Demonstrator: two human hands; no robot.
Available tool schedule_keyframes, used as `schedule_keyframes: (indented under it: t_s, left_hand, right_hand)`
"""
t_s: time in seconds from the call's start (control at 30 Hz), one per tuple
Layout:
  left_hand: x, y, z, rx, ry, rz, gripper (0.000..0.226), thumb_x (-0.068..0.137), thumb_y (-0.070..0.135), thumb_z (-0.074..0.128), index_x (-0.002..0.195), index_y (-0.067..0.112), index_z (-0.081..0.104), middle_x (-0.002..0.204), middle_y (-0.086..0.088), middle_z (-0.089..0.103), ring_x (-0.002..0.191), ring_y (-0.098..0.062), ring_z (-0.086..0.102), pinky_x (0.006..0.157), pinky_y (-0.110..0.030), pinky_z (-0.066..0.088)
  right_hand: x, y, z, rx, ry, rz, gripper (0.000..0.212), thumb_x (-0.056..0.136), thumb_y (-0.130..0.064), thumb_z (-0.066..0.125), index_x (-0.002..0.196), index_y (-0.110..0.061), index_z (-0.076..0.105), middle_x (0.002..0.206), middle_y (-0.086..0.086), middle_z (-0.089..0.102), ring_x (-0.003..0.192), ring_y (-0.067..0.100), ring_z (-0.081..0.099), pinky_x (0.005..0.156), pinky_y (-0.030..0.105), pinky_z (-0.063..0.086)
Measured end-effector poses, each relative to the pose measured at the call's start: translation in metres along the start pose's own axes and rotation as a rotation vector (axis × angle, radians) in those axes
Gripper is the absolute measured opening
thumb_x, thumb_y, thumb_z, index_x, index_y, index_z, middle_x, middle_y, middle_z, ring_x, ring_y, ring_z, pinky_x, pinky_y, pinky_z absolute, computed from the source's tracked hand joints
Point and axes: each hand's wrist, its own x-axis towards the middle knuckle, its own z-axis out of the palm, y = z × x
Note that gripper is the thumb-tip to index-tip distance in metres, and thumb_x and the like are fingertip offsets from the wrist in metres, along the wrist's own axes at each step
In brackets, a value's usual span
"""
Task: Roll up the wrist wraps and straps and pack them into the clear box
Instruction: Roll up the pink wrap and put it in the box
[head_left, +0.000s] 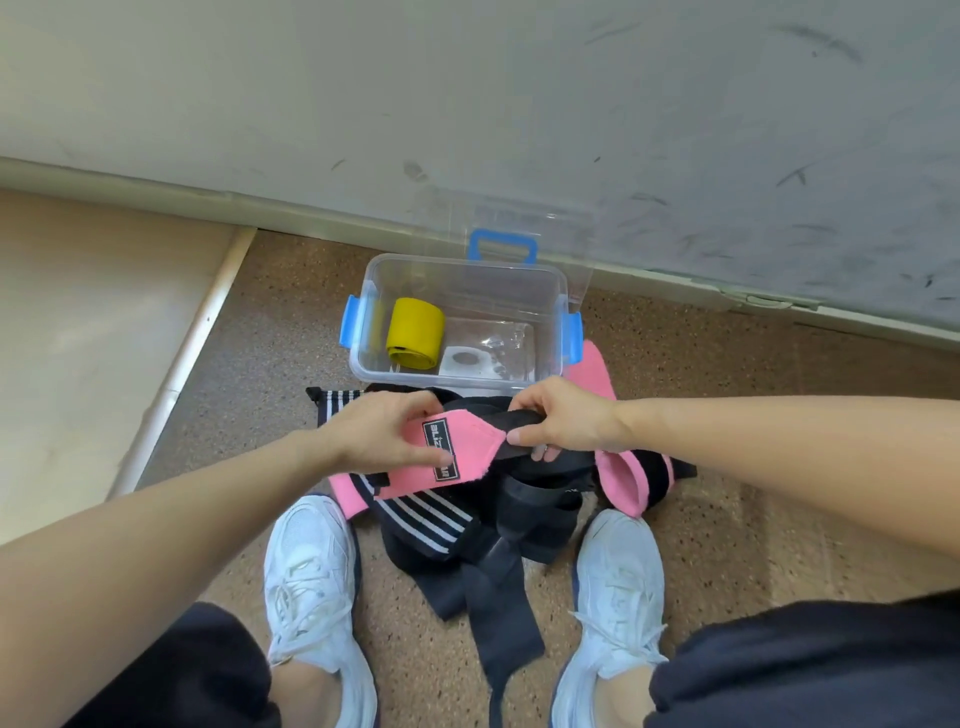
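Left hand (384, 431) pinching the pink wrap (462, 441), thumb and fingers closed on its near edge. Right hand (563, 421) clamped round the black tail (511, 417). I hold it over the strap pile (498, 525) on the floor between my shoes (311, 561). Beyond, at the floor's far edge, the box (550, 291) sits open, with a yellow roll (415, 330) at its left end.

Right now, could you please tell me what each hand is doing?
Left hand: grips the pink wrist wrap.
Right hand: pinches that wrap's black strap.
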Motion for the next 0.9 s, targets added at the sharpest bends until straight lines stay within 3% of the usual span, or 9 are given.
schedule_keyframes:
  t_s: [0.07,0.17,0.3,0.4,0.5,0.6,0.67,0.8,0.9]
  left_hand:
    - [0.007,0.012,0.000,-0.217,0.021,0.014,0.037,0.082,0.058,0.074,0.100,0.028,0.063,0.094,0.010,0.069,0.087,-0.014,0.065,0.082,-0.044,0.055]
    - [0.013,0.023,-0.007,-0.415,0.033,0.006,0.038,0.083,0.053,0.075,0.101,0.020,0.068,0.097,0.000,0.073,0.090,-0.020,0.070,0.084,-0.052,0.057]
    - [0.020,0.030,-0.011,-0.450,0.091,0.004,0.022,0.090,0.034,0.077,0.098,0.015,0.068,0.094,-0.006,0.074,0.089,-0.025,0.071,0.084,-0.056,0.056]
    - [0.022,0.035,-0.006,-0.463,0.082,-0.016,0.027,0.086,0.043,0.077,0.100,0.022,0.068,0.095,-0.001,0.076,0.090,-0.022,0.073,0.084,-0.055,0.058]
    - [0.027,0.039,0.002,-0.461,0.079,-0.002,0.044,0.076,0.062,0.071,0.101,0.026,0.069,0.095,0.001,0.075,0.090,-0.021,0.073,0.083,-0.054,0.058]
    - [0.037,0.042,0.011,-0.446,0.097,0.016,0.025,0.086,0.046,0.076,0.102,0.029,0.068,0.094,0.006,0.075,0.089,-0.016,0.072,0.082,-0.052,0.058]
    - [0.042,0.044,0.017,-0.417,0.121,0.018,0.019,0.089,0.037,0.077,0.104,0.031,0.067,0.094,0.010,0.074,0.088,-0.013,0.071,0.081,-0.050,0.058]
    - [0.050,0.047,0.021,-0.357,0.166,-0.009,0.025,0.087,0.040,0.077,0.107,0.034,0.064,0.095,0.014,0.072,0.089,-0.010,0.068,0.080,-0.046,0.057]
    - [0.051,0.050,0.020,-0.353,0.187,-0.030,0.026,0.086,0.041,0.077,0.108,0.035,0.063,0.095,0.015,0.072,0.089,-0.009,0.068,0.081,-0.046,0.057]
  right_hand:
    - [-0.004,-0.009,-0.011,0.020,0.046,-0.016,0.003,0.096,-0.010,0.070,0.094,-0.012,0.067,0.068,-0.009,0.070,0.065,0.011,0.069,0.063,0.024,0.059]
    - [-0.012,-0.019,-0.032,0.067,0.150,-0.007,0.007,0.094,-0.012,0.072,0.094,-0.005,0.069,0.076,0.003,0.068,0.066,0.013,0.072,0.061,0.024,0.060]
    - [-0.025,0.002,-0.064,-0.011,0.253,0.053,0.010,0.093,-0.012,0.073,0.090,-0.003,0.070,0.078,0.009,0.070,0.070,0.018,0.071,0.060,0.022,0.057]
    - [-0.030,0.046,-0.074,-0.119,0.319,0.228,0.009,0.092,-0.013,0.074,0.095,-0.006,0.071,0.093,0.006,0.071,0.081,0.020,0.069,0.063,0.023,0.058]
    - [-0.028,0.090,-0.068,-0.265,0.285,0.400,0.037,0.088,-0.029,0.079,0.119,-0.013,0.066,0.122,0.004,0.066,0.105,0.021,0.063,0.083,0.030,0.053]
    - [-0.021,0.112,-0.058,-0.155,0.272,0.523,0.078,0.086,-0.032,0.081,0.149,-0.009,0.042,0.141,0.010,0.057,0.124,0.027,0.057,0.103,0.037,0.049]
    - [-0.017,0.118,-0.052,-0.065,0.274,0.575,0.089,0.084,-0.029,0.083,0.155,-0.009,0.032,0.146,0.011,0.053,0.132,0.029,0.053,0.108,0.040,0.046]
    - [-0.016,0.117,-0.052,0.099,0.269,0.639,0.069,0.082,-0.017,0.084,0.140,-0.007,0.049,0.135,0.011,0.060,0.123,0.029,0.056,0.104,0.043,0.049]
    - [-0.025,0.098,-0.073,0.152,0.242,0.612,0.040,0.084,-0.005,0.079,0.120,-0.007,0.063,0.114,0.011,0.068,0.102,0.026,0.064,0.085,0.043,0.057]
